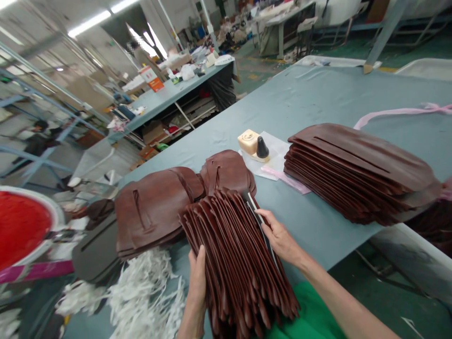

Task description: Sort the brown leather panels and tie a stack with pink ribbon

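Note:
A thick stack of brown leather pieces stands on edge between my hands, its folded edges facing up. My left hand presses against its left side, thumb up and most fingers hidden. On the right side, my right hand grips the stack's outer face, where a dark piece with a whitish edge shows. Just beyond lie flat piles of brown leather pieces, one at the left with a slot in its top piece and another behind the stack.
A tall pile of slotted leather pieces lies at the right. A cream block with a black cone sits mid-table, near pink ribbon. White thread scraps and a red tub are at the left.

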`<state>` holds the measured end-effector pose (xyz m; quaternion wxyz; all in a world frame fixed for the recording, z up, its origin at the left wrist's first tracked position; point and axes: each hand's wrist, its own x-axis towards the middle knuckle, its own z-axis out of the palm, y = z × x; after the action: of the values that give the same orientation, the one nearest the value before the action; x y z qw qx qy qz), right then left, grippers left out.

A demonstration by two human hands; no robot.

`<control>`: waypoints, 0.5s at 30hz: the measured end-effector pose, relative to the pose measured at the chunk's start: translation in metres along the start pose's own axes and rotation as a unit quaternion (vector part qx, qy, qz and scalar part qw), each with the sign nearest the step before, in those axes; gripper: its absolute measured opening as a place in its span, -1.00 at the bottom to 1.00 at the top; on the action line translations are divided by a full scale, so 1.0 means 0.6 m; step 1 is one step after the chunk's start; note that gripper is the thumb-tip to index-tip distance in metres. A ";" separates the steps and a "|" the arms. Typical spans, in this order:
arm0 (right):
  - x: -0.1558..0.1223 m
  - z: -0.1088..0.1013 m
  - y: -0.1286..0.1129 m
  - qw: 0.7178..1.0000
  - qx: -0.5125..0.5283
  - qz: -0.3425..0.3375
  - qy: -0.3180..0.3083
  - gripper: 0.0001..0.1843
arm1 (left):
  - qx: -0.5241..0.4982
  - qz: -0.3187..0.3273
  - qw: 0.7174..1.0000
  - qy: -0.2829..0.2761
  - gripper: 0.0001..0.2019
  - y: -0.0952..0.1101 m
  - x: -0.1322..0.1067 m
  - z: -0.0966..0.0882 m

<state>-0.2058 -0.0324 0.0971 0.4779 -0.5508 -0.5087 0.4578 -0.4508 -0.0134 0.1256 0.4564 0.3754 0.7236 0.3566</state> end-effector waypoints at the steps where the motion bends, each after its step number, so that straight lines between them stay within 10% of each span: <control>1: -0.002 -0.004 -0.003 1.000 -0.008 -0.001 -0.015 -0.63 | 0.001 -0.001 1.000 0.007 -0.39 0.002 -0.002 0.003; 15: -0.002 -0.020 -0.007 1.000 0.005 -0.003 -0.029 -0.50 | -0.025 0.031 0.999 0.013 -0.49 0.009 -0.024 0.013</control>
<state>-0.1948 -0.0342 0.1028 0.4670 -0.5335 -0.5219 0.4743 -0.4379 -0.0220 0.1335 0.4450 0.3818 0.7080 0.3937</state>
